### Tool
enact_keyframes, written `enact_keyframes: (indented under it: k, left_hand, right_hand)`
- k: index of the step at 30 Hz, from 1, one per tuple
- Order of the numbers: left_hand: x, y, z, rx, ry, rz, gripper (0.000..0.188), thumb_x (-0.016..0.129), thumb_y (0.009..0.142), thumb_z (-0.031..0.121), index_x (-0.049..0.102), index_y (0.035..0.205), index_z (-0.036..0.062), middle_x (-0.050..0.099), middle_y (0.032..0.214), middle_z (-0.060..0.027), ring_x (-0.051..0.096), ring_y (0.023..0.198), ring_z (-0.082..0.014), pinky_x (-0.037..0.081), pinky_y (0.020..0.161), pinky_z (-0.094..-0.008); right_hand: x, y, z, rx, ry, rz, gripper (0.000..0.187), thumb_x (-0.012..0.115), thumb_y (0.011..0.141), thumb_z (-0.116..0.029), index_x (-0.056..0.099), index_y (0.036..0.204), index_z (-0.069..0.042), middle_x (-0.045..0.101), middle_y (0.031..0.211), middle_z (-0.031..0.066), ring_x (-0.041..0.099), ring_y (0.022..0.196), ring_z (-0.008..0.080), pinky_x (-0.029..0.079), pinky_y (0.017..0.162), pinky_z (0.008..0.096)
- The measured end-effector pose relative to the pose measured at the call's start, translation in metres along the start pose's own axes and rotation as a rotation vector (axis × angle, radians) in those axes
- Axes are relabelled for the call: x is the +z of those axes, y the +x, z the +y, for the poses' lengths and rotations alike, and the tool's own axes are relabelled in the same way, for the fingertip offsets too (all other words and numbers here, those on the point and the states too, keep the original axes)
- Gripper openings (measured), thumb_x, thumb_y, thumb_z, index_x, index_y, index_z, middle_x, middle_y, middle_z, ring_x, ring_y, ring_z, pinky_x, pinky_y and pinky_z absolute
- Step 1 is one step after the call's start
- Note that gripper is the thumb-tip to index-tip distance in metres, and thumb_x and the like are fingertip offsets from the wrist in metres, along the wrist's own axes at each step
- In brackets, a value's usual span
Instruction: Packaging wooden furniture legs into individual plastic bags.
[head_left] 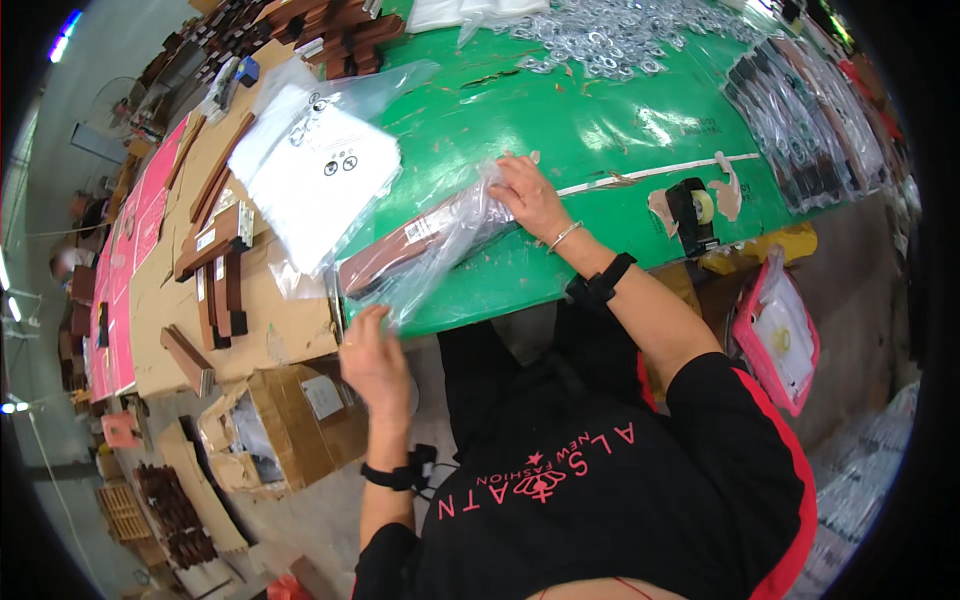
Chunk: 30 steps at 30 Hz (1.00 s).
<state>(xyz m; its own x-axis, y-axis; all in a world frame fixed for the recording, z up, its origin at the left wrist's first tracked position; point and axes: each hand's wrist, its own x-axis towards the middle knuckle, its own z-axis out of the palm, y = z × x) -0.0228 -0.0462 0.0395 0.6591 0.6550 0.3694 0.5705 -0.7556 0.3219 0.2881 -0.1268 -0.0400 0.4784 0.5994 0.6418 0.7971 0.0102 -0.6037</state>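
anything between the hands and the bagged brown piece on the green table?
Nothing visible. The right hand presses on the far end of the clear bag holding the brown piece; the left hand grips the bag's near end at the green table edge.

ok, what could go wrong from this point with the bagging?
1. The bagged brown strip overhangs the green table edge; only the left hand steadies that end, so it might slide off.
2. The right hand presses the thin clear bag; the strip's end could tear it.
3. The stack of white bags lies close by and could get nudged.
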Motion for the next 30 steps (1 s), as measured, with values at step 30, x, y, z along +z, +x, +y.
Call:
enact_keyframes:
  k: [30]
  left_hand:
    - [0.100,0.132,0.060,0.370,-0.280,-0.114,0.040,0.071,0.085,0.022,0.066,0.123,0.0091,0.065,0.116,-0.0087,0.057,0.102,-0.0273,0.042,0.090,-0.0376]
  right_hand:
    - [-0.020,-0.014,-0.020,0.221,0.046,-0.034,0.034,0.067,0.088,-0.025,0.057,0.110,0.000,0.058,0.099,0.0144,0.056,0.097,0.0326,0.047,0.085,0.0404]
